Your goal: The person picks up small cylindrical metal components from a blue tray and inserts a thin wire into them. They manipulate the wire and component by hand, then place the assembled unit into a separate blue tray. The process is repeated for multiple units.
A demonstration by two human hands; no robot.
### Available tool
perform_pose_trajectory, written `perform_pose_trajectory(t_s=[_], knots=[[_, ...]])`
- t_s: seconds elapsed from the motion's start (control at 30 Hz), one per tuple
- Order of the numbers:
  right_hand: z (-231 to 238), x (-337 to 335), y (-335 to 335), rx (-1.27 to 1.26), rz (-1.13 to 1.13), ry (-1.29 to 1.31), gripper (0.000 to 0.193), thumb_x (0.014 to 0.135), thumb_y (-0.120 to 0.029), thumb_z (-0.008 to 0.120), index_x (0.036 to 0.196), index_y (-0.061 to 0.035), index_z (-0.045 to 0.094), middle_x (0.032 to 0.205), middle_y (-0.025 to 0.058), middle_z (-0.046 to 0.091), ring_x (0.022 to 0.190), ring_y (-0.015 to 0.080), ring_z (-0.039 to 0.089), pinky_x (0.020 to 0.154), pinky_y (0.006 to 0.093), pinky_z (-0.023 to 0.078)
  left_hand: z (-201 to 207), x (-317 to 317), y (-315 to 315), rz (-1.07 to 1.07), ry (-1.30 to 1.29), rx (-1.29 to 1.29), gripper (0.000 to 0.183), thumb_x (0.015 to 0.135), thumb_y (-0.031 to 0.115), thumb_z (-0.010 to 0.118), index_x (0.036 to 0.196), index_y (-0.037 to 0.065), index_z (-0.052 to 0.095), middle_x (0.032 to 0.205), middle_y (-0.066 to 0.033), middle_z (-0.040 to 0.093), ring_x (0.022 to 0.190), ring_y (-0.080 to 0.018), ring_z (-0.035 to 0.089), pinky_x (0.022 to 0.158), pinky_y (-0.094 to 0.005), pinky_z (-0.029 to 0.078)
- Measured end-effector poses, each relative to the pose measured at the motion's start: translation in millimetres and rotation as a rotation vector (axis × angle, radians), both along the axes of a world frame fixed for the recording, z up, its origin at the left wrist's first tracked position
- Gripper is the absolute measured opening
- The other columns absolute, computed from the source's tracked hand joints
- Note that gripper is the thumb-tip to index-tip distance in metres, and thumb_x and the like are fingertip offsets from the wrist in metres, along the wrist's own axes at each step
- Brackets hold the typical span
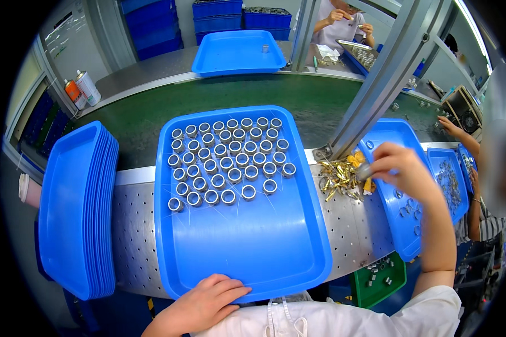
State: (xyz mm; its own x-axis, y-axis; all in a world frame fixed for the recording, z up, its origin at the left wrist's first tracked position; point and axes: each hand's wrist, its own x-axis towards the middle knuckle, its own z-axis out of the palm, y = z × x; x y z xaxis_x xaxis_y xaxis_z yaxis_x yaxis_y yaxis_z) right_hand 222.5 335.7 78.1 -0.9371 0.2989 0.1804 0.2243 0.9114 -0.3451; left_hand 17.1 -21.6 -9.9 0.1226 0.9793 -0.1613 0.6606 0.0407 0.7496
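Observation:
A large blue tray (242,241) lies in front of me. Rows of short metal cylinders (220,150) with pale rims stand upright over its far part. My left hand (211,300) rests on the tray's near rim, fingers stretched out and holding nothing. To the right, my right hand (396,168) is raised and pinches a small metal cylinder (364,171), slightly blurred. Beneath that hand is a pile of brass-coloured pins (338,178) beside some yellow material. A second blue tray (385,132) with several thin metal rings (410,208) lies just right of it.
Nested blue trays (67,213) stand at the left. A green belt (135,135) runs behind, with another blue tray (236,50) beyond it. A metal post (376,84) rises at the right. A green bin (382,281) sits low. Other people work at the far side and right.

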Motion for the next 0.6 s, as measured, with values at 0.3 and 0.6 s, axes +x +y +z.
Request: perform_pose_trajectory(t_s=[0.3, 0.6], knots=[[-44.2, -90.9, -59.6, 0.547, 0.426, -0.051, 0.01, 0.071, -0.011, 0.06, 0.067, -0.0021, 0.063, 0.091, 0.0062, 0.052, 0.087, 0.0205, 0.05, 0.074, 0.0318, 0.043, 5.1, 4.3, -1.8, -0.038, 0.111, 0.044, 0.04, 0.082, 0.016, 0.062, 0.119, 0.007, 0.053, 0.116, -0.0097, 0.054, 0.106, -0.0267, 0.047, 0.092, -0.0351, 0.039], [-55.5, -95.5, -63.9, 0.551, 0.391, -0.142, 0.022, 0.07, -0.009, 0.06, 0.091, -0.0046, 0.063, 0.09, 0.0065, 0.05, 0.088, 0.021, 0.05, 0.076, 0.032, 0.044, 34.7, -15.7, 11.5, -0.131, 0.189, 0.056, 0.043, 0.084, 0.02, 0.06, 0.123, 0.008, 0.048, 0.114, -0.0099, 0.054, 0.105, -0.0262, 0.049, 0.09, -0.0346, 0.04]])
